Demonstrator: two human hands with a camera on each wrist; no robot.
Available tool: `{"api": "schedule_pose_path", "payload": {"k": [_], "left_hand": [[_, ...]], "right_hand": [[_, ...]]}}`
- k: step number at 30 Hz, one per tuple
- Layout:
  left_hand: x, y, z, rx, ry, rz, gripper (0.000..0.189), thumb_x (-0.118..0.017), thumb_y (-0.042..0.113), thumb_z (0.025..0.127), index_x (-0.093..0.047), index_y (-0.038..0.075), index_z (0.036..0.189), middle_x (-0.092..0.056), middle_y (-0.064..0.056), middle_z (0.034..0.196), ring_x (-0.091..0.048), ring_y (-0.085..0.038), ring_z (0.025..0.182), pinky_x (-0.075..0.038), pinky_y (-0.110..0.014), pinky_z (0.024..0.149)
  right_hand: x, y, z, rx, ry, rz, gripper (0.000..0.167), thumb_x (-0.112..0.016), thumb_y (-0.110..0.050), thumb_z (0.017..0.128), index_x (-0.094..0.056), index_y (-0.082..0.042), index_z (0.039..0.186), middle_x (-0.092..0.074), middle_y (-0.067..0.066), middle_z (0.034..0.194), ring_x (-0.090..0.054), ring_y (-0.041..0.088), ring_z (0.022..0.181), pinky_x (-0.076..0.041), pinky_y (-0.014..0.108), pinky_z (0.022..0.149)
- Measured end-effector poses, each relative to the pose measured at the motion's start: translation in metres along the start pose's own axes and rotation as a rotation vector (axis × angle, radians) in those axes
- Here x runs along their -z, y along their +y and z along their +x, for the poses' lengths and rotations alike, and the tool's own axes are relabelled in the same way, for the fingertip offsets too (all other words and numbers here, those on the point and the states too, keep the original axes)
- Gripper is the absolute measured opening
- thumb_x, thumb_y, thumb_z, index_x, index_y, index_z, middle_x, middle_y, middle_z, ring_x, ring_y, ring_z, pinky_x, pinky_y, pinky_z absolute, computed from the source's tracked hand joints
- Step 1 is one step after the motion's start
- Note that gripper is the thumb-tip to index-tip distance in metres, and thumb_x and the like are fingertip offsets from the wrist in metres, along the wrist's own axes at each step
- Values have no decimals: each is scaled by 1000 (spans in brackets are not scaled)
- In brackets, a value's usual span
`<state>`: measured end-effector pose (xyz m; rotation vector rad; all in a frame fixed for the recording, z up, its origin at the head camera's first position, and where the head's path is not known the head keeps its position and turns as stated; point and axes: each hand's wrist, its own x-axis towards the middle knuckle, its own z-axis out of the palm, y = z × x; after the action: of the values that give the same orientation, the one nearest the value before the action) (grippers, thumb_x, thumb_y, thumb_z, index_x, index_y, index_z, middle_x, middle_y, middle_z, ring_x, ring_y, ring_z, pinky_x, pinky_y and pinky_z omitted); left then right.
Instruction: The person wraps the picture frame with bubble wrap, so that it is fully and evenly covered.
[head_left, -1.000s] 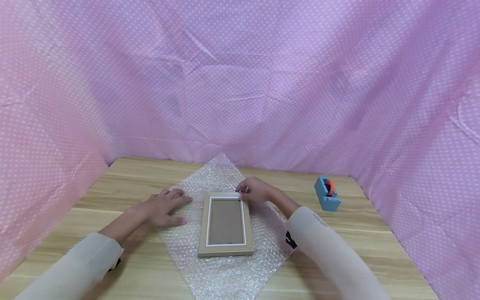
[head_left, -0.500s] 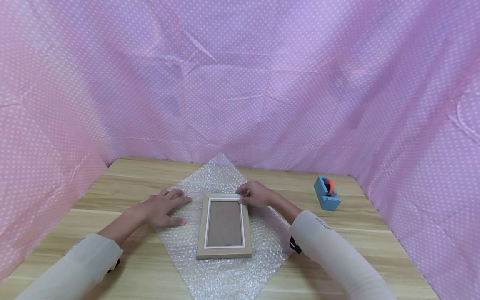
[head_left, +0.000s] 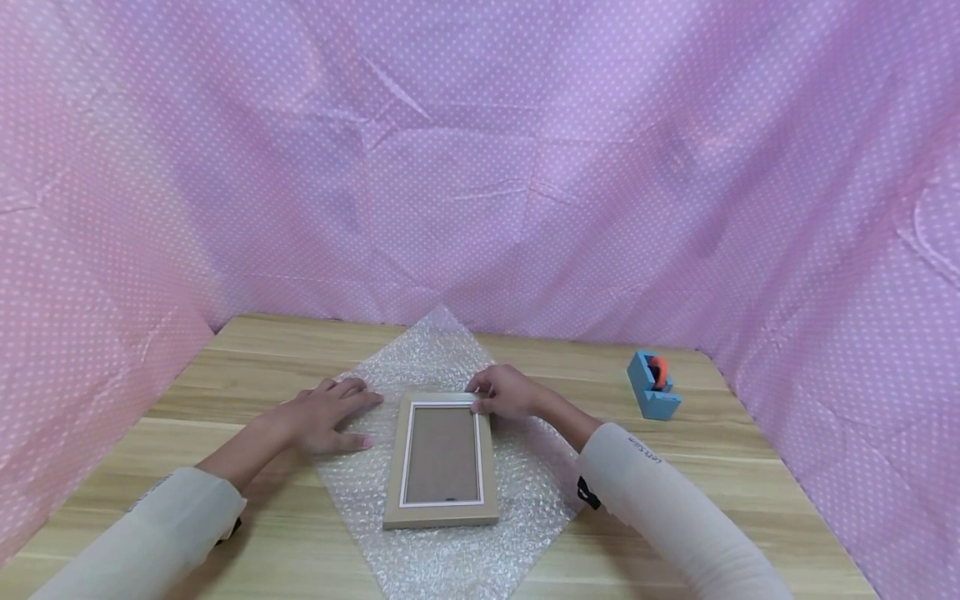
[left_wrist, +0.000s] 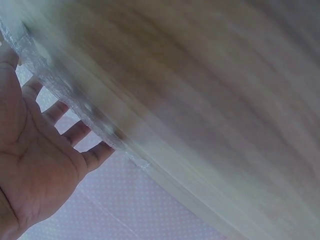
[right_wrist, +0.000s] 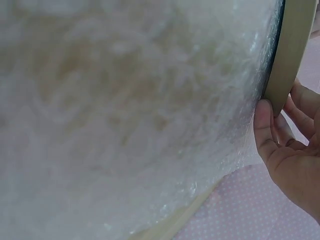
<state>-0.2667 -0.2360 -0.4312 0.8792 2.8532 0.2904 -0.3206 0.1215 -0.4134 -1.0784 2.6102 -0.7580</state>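
Note:
A beige picture frame [head_left: 489,483] with a white inner border lies face up on a sheet of bubble wrap [head_left: 442,354], which is turned so that one corner points away from me. My right hand [head_left: 507,392] grips the frame's far right corner between thumb and fingers. In the right wrist view the thumb [right_wrist: 262,117] lies against the frame's edge [right_wrist: 287,55], just over the bubble wrap. With fingers spread, my left hand [head_left: 322,418] rests on the wrap's left part, a short way from the frame. The left wrist view shows its fingertips on the wrap's edge [left_wrist: 75,107].
A blue tape dispenser [head_left: 654,387] with an orange roll stands at the right rear of the wooden table [head_left: 255,358]. Pink dotted cloth [head_left: 450,208] hangs behind the table and along both sides.
The picture frame has slid a little toward me and to the left, with my right hand moving along at its corner. My left hand has stayed in place.

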Motion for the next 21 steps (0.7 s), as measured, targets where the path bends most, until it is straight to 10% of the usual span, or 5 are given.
{"api": "schedule_pose_path", "payload": {"k": [21], "left_hand": [[3, 5, -1, -7, -16, -12, 80, -62, 65, 92, -46, 17, 154, -40, -22, 156, -36, -54, 138, -38, -78, 99]], "right_hand": [[15, 14, -53, 42, -13, -32, 47, -74, -6, 92, -58, 10, 134, -67, 26, 117, -71, 32, 96, -60, 38, 87]]}}
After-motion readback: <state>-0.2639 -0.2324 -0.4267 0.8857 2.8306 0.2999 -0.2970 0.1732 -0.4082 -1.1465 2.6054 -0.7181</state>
